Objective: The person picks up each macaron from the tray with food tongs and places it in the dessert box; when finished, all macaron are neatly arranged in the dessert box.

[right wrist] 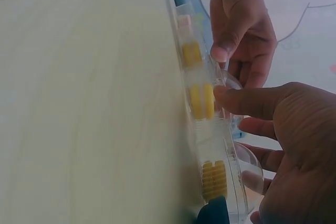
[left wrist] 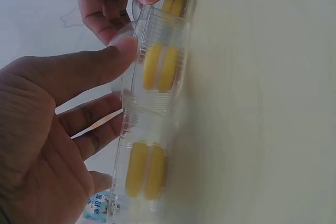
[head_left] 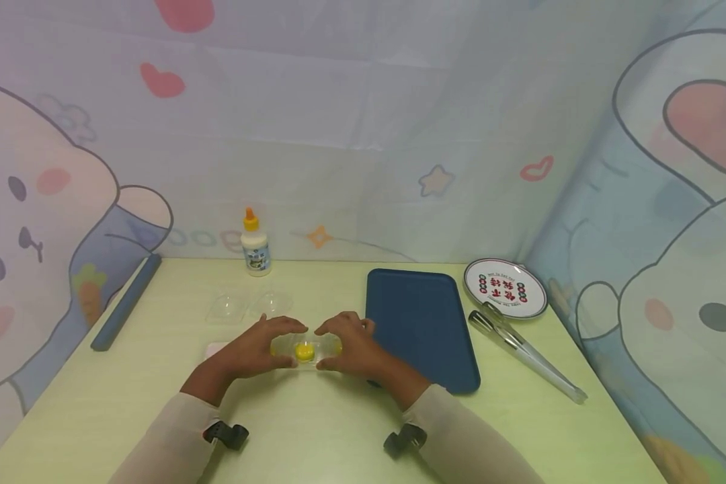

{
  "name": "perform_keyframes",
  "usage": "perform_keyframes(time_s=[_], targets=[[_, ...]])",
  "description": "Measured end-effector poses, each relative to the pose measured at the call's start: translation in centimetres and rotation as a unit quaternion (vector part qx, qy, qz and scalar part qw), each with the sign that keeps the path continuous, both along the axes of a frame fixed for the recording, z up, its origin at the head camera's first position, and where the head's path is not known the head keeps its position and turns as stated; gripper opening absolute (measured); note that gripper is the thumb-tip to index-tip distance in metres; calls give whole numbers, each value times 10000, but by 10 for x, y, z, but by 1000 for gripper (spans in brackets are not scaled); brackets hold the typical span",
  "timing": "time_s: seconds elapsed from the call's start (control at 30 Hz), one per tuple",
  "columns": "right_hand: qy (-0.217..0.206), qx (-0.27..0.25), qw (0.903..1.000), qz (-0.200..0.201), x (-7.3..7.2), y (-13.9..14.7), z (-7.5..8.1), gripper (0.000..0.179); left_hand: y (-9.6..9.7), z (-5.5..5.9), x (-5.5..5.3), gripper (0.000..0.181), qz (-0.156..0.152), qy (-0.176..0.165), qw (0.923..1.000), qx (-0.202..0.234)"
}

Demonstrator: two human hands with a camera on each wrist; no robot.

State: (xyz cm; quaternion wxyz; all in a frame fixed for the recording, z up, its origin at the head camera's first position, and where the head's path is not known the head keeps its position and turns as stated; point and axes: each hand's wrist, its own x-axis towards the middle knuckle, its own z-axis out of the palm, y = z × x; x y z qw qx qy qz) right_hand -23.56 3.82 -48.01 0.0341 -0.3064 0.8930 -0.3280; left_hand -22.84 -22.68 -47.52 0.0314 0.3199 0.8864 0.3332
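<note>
A clear plastic box (head_left: 323,347) with yellow macarons (head_left: 305,352) inside stands on the table in front of me. My left hand (head_left: 259,347) grips its left part, thumb at the near side and fingers beyond. Mirroring it, my right hand (head_left: 355,347) holds the right part. In the left wrist view, yellow macarons (left wrist: 152,66) stand on edge in separate compartments, and the thumb presses the box's upper edge. A clear dome (right wrist: 254,169) rises above the box in the right wrist view. Whether the lid is fully closed cannot be told.
Clear domed plastic pieces (head_left: 226,307) and a pale pink item (head_left: 214,349) lie by the left hand. Behind stands a white glue bottle (head_left: 257,252). Right are a dark blue tray (head_left: 420,329), a plate (head_left: 505,306) and tongs (head_left: 535,359). A blue-grey bar (head_left: 127,302) lies left.
</note>
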Motion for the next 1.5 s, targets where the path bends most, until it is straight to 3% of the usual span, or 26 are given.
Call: perform_keyframes(time_s=[0.33, 0.7, 0.97, 1.27, 1.5], targets=[[30, 11, 9998, -179, 3, -2, -1, 48, 0, -5, -2, 54, -17, 37, 10000, 12], [23, 35, 9998, -202, 2, -3, 1, 51, 2, -6, -2, 62, 193, 115, 9997, -18], [-105, 52, 9999, -87, -4, -1, 6, 62, -7, 5, -4, 71, 505, 38, 9987, -64], [-331, -2, 9994, -75, -20, -5, 14, 58, -26, 18, -23, 64, 1156, -64, 9925, -388], [-459, 73, 9989, -84, -36, -14, 22, 53, -38, 24, -38, 62, 1412, -123, 9881, -590]])
